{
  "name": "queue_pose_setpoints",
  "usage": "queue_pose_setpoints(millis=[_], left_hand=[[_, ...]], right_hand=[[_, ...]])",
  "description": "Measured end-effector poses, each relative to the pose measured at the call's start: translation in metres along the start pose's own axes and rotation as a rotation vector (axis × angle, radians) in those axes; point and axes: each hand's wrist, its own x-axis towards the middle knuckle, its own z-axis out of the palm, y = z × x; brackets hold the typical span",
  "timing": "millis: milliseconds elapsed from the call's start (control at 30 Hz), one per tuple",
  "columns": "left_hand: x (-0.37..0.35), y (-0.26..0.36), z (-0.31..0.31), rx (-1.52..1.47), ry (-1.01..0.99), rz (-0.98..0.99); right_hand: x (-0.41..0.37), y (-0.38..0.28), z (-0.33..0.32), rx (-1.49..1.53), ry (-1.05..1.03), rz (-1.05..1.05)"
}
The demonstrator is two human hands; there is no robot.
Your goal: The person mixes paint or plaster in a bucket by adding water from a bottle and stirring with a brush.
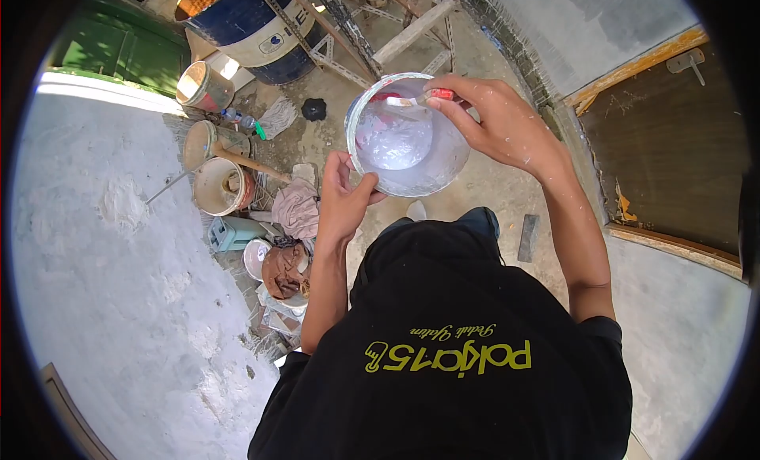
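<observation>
A round white bucket (443, 171), tilted so that its inside shows, is in front of my body. Whitish, shiny material (393, 139) lies at its bottom. My left hand (348, 187) grips the rim at the lower left, thumb over the edge. At the upper right of the opening, my right hand (483, 112) is closed on the red handle of a small tool (440, 93). The tool's pale end reaches over the inside of the bucket; its exact shape is unclear. White specks dot my right hand and forearm.
Several buckets (224, 187), a pinkish cloth (296, 210) and a light blue container (230, 233) stand or lie at the left. A blue and white drum (265, 44) and a metal frame (416, 32) are at the top. A flat grey piece (528, 237) lies on the floor.
</observation>
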Motion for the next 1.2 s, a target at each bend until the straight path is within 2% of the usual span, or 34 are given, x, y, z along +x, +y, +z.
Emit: queue_pose_setpoints(millis=[267, 367, 467, 567, 667, 800, 900, 1000, 1033, 1067, 1133, 1200], left_hand=[[0.000, 0.007, 0.006, -0.040, -0.002, -0.024], [0.001, 0.009, 0.007, -0.026, -0.010, -0.024], [0.002, 0.008, 0.011, -0.027, -0.023, -0.024], [0.005, 0.002, 0.015, -0.017, -0.071, -0.017], [0.011, -0.008, 0.023, 0.009, -0.130, -0.043], [0.014, -0.006, 0.037, 0.014, -0.209, -0.124], [0.020, -0.015, 0.044, 0.106, -0.287, -0.105], [0.021, 0.028, 0.049, 0.668, -0.469, 0.008], [0.025, 0.039, 0.042, 0.925, -0.435, 0.156], [0.018, 0.076, 0.041, 0.825, -0.212, 0.341], [-0.019, 0.188, 0.036, 0.753, 0.144, 0.685], [-0.071, 0.282, 0.023, 0.113, 0.226, 1.391]], right_hand=[[-0.024, 0.044, 0.060, -0.082, 0.002, -0.011], [-0.040, 0.045, 0.072, -0.324, 0.248, -0.037], [-0.055, 0.064, 0.085, -0.274, 0.436, 0.100], [-0.061, 0.076, 0.091, -0.131, 0.507, 0.203], [-0.064, 0.076, 0.074, 0.182, 0.257, 0.510], [-0.075, 0.087, 0.072, -0.026, 0.350, 0.426], [-0.084, 0.090, 0.064, -0.061, 0.368, 0.451], [-0.101, 0.098, 0.052, -0.079, 0.415, 0.462], [-0.109, 0.100, 0.047, -0.084, 0.434, 0.469], [-0.118, 0.102, 0.041, -0.089, 0.452, 0.483], [-0.138, 0.104, 0.029, -0.102, 0.479, 0.515], [-0.158, 0.109, 0.017, -0.119, 0.509, 0.554]])
